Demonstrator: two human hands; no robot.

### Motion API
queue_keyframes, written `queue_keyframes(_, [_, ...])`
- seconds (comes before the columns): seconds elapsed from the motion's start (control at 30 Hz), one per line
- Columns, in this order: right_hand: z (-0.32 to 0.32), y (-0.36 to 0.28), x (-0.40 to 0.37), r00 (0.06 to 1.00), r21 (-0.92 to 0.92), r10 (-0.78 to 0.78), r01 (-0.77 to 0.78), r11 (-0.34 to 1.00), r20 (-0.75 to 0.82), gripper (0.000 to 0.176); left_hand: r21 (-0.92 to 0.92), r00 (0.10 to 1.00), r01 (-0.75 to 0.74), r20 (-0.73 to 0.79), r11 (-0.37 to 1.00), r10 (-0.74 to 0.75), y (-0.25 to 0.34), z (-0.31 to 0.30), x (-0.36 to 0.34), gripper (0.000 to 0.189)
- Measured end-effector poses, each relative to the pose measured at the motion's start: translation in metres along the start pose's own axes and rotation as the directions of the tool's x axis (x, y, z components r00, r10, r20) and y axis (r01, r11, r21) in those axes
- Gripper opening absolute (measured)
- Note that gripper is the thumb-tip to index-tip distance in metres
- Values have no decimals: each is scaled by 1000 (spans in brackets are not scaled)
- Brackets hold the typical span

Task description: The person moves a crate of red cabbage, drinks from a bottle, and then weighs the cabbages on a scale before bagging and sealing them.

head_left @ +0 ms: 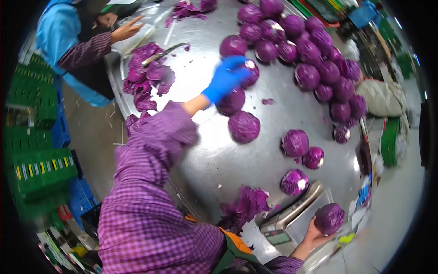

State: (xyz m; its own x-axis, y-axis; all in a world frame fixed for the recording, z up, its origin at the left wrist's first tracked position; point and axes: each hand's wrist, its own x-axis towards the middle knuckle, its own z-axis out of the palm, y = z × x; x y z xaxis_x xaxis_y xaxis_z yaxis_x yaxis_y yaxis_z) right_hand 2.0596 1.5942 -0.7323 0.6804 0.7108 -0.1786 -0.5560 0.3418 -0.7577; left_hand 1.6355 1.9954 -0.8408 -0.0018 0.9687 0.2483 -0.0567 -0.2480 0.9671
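Note:
My left hand, in a blue glove, reaches across the steel table with its fingers curved over a red cabbage whose pale cut stem shows. Motion blurs the glove a little. Two more red cabbages, one under the wrist and one whole cabbage nearer me, sit close by. At the lower right my bare right hand holds another red cabbage beside the weighing scale. Just beyond the scale lies a cabbage with a white cut base.
A large group of red cabbages covers the far right of the table. Loose purple leaves lie near the scale; a knife rests on another leaf pile. A co-worker in blue stands at the left, near green crates.

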Motion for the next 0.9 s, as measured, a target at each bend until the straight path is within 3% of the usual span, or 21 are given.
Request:
queue_keyframes(0.03, [-17, -18, -7, 995, -137, -57, 45, 990, -80, 71, -12, 988, -154, 9, 988, 154, -28, -48, 5, 31])
queue_keyframes(0.07, [-34, -34, -16, 981, -274, -120, 74, 959, -153, 71, 182, 986, 46, -167, 982, -15, -25, -70, -7, 33])
queue_keyframes(0.1, [-46, -42, -19, 966, -402, -181, 93, 911, -184, 72, 180, 981, 83, -187, 980, -49, -25, -91, -18, 34])
queue_keyframes(0.13, [-60, -45, -26, 961, -407, -194, 99, 908, -199, 72, 177, 975, 121, -206, 977, -83, -28, -100, -27, 36])
queue_keyframes(0.2, [-63, -41, -36, 841, -777, -458, 74, 625, -289, 74, 204, 969, 211, -170, 956, -178, -25, -88, -47, 40])
queue_keyframes(0.23, [-66, -34, -40, 793, -811, -530, 80, 579, -300, 73, 242, 953, 294, -154, 925, -262, -23, -82, -55, 44])
queue_keyframes(0.27, [-79, -28, -35, 762, -871, -601, 104, 481, -241, 75, 243, 953, 293, -156, 925, -260, -26, -70, -60, 58])
queue_keyframes(0.33, [-94, -16, -39, 706, -1000, -708, 30, 3, 19, 77, 290, 957, 277, -164, 916, -238, -24, -46, -54, 73])
queue_keyframes(0.4, [-79, -6, -40, 732, -997, -680, 2, -74, 52, 80, 429, 995, 3, -89, 903, 39, -27, -30, -27, 79])
queue_keyframes(0.47, [-76, -11, -51, 802, -984, -580, 48, -169, 139, 82, 524, 979, -185, 23, 832, 203, -11, -8, -10, 76])
queue_keyframes(0.53, [-73, -13, -63, 823, -989, -552, 79, -126, 136, 78, 399, 964, -258, 165, 880, 208, 11, 15, -9, 72])
queue_keyframes(0.57, [-76, -16, -71, 861, -997, -502, 65, -42, 78, 75, 337, 949, -258, 263, 906, 172, 5, 26, -15, 70])
queue_keyframes(0.6, [-79, -18, -80, 892, -998, -451, 46, 45, 21, 72, 449, 911, -272, 404, 851, 78, 13, 35, -24, 74])
queue_keyframes(0.67, [-79, -17, -86, 889, -997, -458, 22, 71, -13, 67, 433, 733, -323, 677, 841, -67, 11, 43, -47, 84])
queue_keyframes(0.7, [-82, -15, -93, 876, -996, -478, -28, 81, -64, 65, 518, 589, -490, 790, 701, -172, -5, 45, -57, 101])
queue_keyframes(0.73, [-86, -15, -96, 860, -993, -498, -78, 93, -114, 63, 475, 549, -677, 835, 563, -45, -8, 45, -68, 114])
queue_keyframes(0.77, [-96, -13, -91, 863, -986, -495, -16, 168, -98, 59, 553, 612, -640, 787, 533, -83, -5, 44, -76, 118])
queue_keyframes(0.83, [-117, -16, -91, 841, -960, -529, 42, 277, -115, 54, 519, 614, -666, 790, 535, -2, -12, 39, -78, 117])
queue_keyframes(0.87, [-124, -20, -95, 821, -950, -552, 45, 310, -142, 51, 616, 665, -625, 742, 480, -86, -9, 42, -83, 113])
queue_keyframes(0.9, [-130, -21, -92, 806, -930, -569, 66, 362, -164, 49, 626, 688, -629, 725, 461, -46, -4, 39, -86, 106])
